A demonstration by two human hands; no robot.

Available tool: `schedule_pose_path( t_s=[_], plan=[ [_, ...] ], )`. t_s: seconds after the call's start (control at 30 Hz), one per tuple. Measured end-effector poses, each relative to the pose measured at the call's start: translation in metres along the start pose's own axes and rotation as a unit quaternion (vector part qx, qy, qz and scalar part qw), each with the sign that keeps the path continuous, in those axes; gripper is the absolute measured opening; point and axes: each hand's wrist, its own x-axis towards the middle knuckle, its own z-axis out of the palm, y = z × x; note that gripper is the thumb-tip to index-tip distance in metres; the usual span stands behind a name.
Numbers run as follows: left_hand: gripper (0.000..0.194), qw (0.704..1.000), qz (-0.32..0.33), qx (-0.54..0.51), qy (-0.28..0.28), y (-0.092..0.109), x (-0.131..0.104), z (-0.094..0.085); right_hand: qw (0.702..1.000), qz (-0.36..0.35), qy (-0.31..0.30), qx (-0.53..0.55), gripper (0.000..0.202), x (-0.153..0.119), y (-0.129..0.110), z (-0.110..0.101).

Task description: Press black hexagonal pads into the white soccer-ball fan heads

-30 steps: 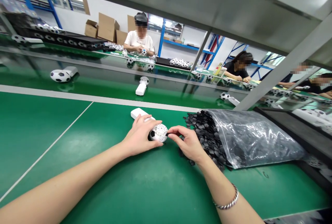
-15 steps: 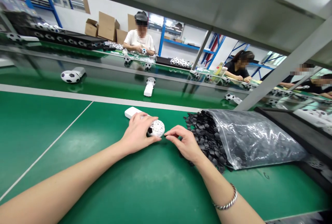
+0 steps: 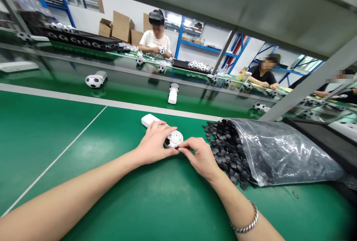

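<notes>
A white device with a round, football-patterned head (image 3: pixel 175 138) and a white handle (image 3: pixel 150 119) lies on the green table (image 3: pixel 92 155). My left hand (image 3: pixel 156 140) is wrapped over it, thumb at the near side of the head and fingers over the far side. My right hand (image 3: pixel 199 155) pinches a small black piece (image 3: pixel 177 147) against the right near edge of the head. Just right of that hand, many black pieces (image 3: pixel 227 151) spill from a clear plastic bag (image 3: pixel 284 155).
Beyond the pale table edge, a conveyor (image 3: pixel 134 96) carries football-headed devices, one at left (image 3: pixel 95 81) and one in the middle (image 3: pixel 173 94). A slanted metal post (image 3: pixel 304 81) and a black tray (image 3: pixel 320 137) stand at right. Several people sit across the line, one in white (image 3: pixel 155 42).
My right hand has closed the small gap to the football-patterned head, bringing the black piece against its edge. The view has shifted slightly, and the devices on the conveyor appear further right.
</notes>
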Motion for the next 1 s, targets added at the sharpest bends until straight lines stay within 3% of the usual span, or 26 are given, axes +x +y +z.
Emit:
schedule_pose_path(
  t_s=[0.2,0.4,0.57,0.77,1.0],
  plan=[
    [0.066,1.0,-0.013,-0.009,0.006,0.002,-0.001,0.001,1.0,0.004,-0.012,-0.015,0.003,0.003,0.0,-0.001],
    [0.065,1.0,-0.002,-0.007,0.007,0.001,0.0,0.0,0.998,0.014,0.035,0.042,0.005,0.002,0.004,0.001],
    [0.063,1.0,0.028,0.008,0.002,0.0,0.0,0.0,0.985,0.085,0.012,0.147,0.022,-0.001,0.011,0.006],
    [0.06,0.999,0.052,0.004,-0.001,-0.003,0.0,-0.001,0.947,0.167,-0.044,0.271,0.031,0.001,0.012,0.008],
    [0.055,0.997,0.072,-0.005,0.005,-0.004,0.0,0.0,0.935,0.221,-0.008,0.276,0.034,0.003,0.009,0.01]
  ],
)
